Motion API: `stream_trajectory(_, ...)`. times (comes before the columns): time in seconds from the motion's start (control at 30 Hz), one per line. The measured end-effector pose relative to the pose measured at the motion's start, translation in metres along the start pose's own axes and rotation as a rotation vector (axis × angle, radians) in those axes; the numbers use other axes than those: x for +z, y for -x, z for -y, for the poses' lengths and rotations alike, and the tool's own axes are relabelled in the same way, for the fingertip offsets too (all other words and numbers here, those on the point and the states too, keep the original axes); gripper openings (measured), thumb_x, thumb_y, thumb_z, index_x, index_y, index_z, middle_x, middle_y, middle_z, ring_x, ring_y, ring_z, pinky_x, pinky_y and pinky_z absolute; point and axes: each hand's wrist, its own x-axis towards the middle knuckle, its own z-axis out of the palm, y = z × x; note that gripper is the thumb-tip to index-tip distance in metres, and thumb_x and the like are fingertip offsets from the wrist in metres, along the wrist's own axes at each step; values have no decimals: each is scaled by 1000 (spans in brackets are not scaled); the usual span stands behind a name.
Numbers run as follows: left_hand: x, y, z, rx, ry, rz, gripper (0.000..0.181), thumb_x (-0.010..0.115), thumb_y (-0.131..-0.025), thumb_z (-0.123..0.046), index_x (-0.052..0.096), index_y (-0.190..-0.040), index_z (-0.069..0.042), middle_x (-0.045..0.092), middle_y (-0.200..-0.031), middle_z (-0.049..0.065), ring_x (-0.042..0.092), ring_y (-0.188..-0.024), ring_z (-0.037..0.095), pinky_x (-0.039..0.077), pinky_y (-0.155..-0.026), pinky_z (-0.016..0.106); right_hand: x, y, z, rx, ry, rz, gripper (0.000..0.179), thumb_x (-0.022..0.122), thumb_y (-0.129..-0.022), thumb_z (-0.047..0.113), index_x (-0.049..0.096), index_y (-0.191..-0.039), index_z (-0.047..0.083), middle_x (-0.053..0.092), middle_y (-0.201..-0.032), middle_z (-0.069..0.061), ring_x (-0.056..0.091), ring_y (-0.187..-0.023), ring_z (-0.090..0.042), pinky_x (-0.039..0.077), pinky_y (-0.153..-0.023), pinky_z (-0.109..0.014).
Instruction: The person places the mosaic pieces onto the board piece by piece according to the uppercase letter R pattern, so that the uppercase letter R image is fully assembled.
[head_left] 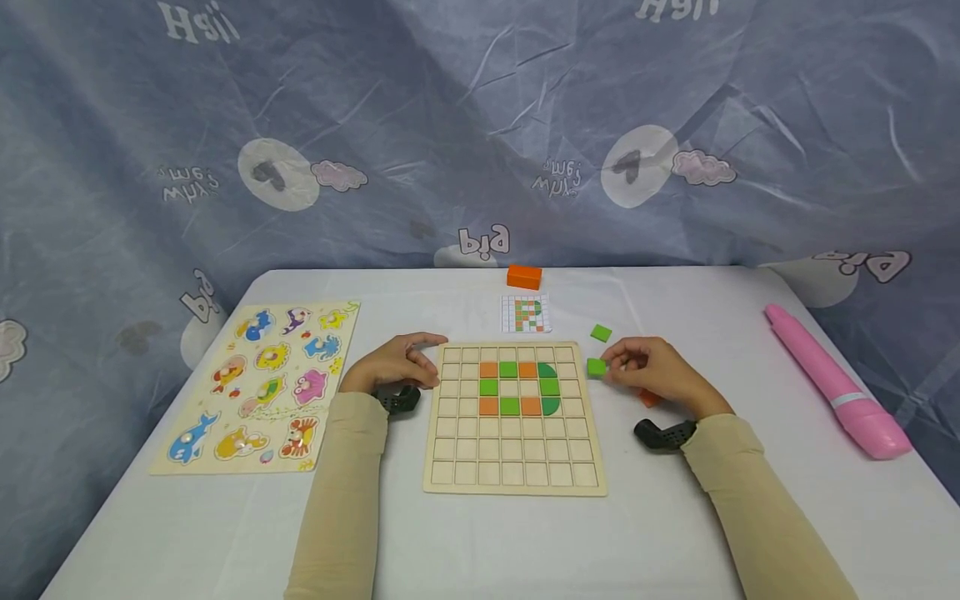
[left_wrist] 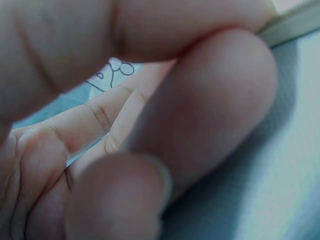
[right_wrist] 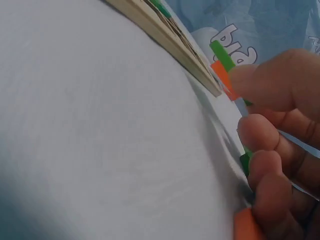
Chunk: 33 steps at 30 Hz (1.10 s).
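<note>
A wooden grid board (head_left: 465, 475) lies in front of me, with orange, green and rounded dark green tiles (head_left: 508, 406) set in its upper part. My left hand (head_left: 397, 364) rests against the board's upper left edge, index finger reaching to the corner; in the left wrist view its fingertips meet the board edge (left_wrist: 295, 22). My right hand (head_left: 648, 371) pinches a green square tile (head_left: 596, 368) between thumb and fingers, just off the board's right edge. Another green tile (head_left: 601, 333) lies behind it, and an orange piece (head_left: 649, 397) shows partly under the right hand.
Behind the board lies a pattern card (head_left: 546, 317) with an orange block (head_left: 523, 277) beyond it. At left is a sea-animal puzzle board (head_left: 255, 396). A long pink object (head_left: 832, 375) with a silvery band lies at right. Patterned cloth hangs behind the table.
</note>
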Motion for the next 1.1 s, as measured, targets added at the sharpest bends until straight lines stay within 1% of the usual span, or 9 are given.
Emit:
stream_trajectory(0.13,0,0,-1,-4,-5,-3,83,78,-86,11,43,-161,5,75,-81,-4,73,-76,11,61,-75,25,1,-1,6,-19,9,-12,25,81,-93,4,73,-115,-6,71,-96,-9,56,-74,-10,49,-66,-22)
stream_trajectory(0.2,0,1,-1,-3,-5,-2,83,77,-86,11,43,-161,5,74,-81,-4,72,-76,11,61,-75,24,3,-2,11,-19,10,-12,26,82,-93,5,73,-115,-6,71,-96,-9,57,-73,-10,49,-65,-23)
stream_trajectory(0.37,0,1,-2,-1,2,10,82,76,-87,12,42,-162,5,74,-82,-4,73,-77,12,62,-77,27,11,-4,24,-17,5,9,27,82,-92,6,72,-115,-5,73,-99,-8,61,-75,-12,55,-63,-27)
stream_trajectory(0.47,0,1,-2,-3,4,13,82,76,-88,12,42,-162,5,74,-82,-4,74,-78,13,63,-79,29,18,-5,31,-22,-6,14,27,82,-92,6,72,-115,-4,74,-99,-7,63,-78,-15,56,-66,-28)
stream_trajectory(0.6,1,1,-3,-8,1,9,82,76,-87,12,43,-162,5,74,-82,-4,74,-77,13,63,-77,29,30,-7,40,-42,-15,17,26,84,-89,4,73,-112,-2,76,-97,-5,66,-84,-16,54,-74,-25)
stream_trajectory(0.67,1,1,-3,-9,-3,6,82,77,-87,11,43,-162,4,74,-81,-4,74,-76,13,63,-76,28,36,-8,45,-53,-23,24,26,84,-88,3,73,-111,-2,76,-95,-5,67,-85,-15,53,-76,-24)
stream_trajectory(0.9,1,-1,-2,-13,10,-7,84,77,-85,13,44,-161,5,75,-80,-3,75,-74,12,63,-74,28,58,-11,57,-76,-62,74,27,84,-89,4,72,-113,-4,79,-94,-7,65,-80,-13,53,-74,-23)
stream_trajectory(1.0,0,-2,-1,-8,9,-6,84,77,-85,14,44,-161,6,75,-80,-3,75,-73,11,63,-74,27,67,-10,62,-88,-59,102,25,84,-91,5,73,-112,-3,80,-94,-6,62,-77,-14,51,-73,-25)
stream_trajectory(1.1,0,-2,1,-4,12,-1,84,77,-85,14,43,-161,6,75,-80,-3,75,-74,11,64,-74,28,74,-8,68,-92,-35,123,21,84,-92,7,74,-110,1,79,-92,-2,59,-73,-15,49,-69,-26)
